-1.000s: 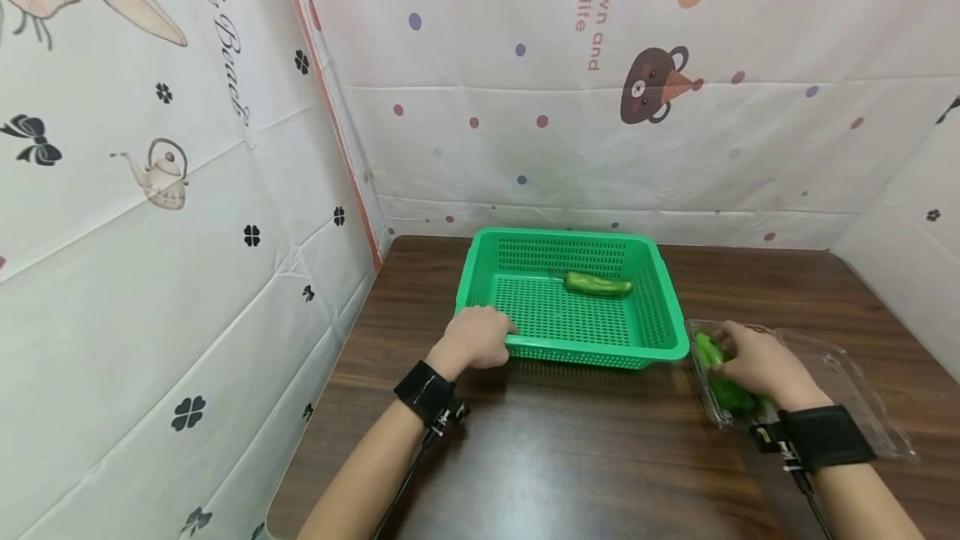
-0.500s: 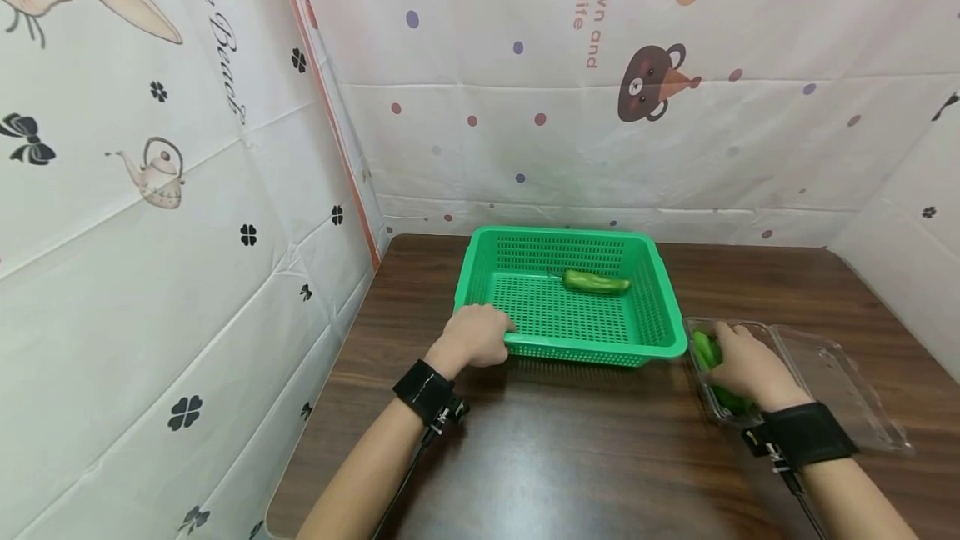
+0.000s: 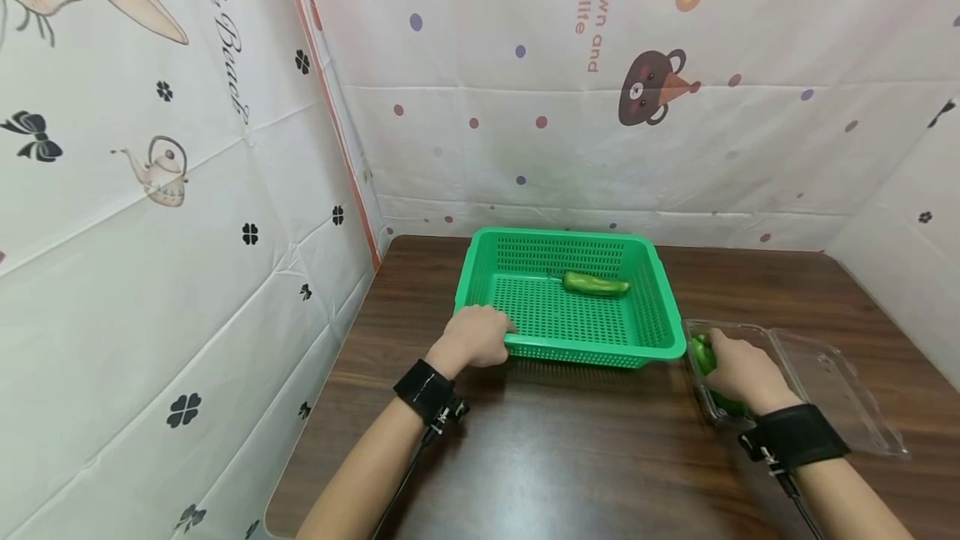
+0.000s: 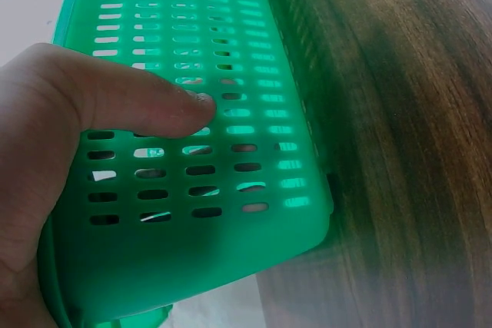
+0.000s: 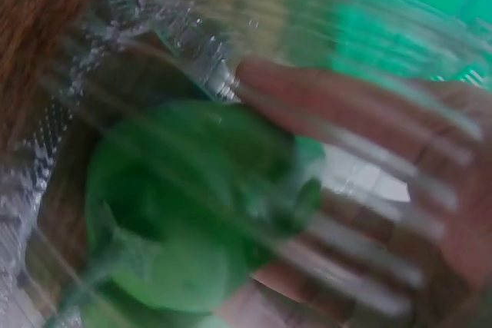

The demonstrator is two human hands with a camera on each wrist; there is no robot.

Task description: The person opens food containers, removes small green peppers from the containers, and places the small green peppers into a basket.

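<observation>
Right hand (image 3: 738, 371) holds pepper (image 3: 701, 354) (left hand (image 3: 477, 337) steadies basket (image 3: 600, 350)).

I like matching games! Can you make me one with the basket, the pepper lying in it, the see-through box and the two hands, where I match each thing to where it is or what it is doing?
Things:
1. green basket
2. green pepper in the basket
3. clear plastic box
4. left hand
5. right hand

Places or states:
a. grips the basket's near rim
b. lies near the basket's far wall
c. closes on a green pepper in the box
d. stands in the middle of the table
e. lies open, right of the basket

Pairs: 1-d, 2-b, 3-e, 4-a, 5-c
</observation>
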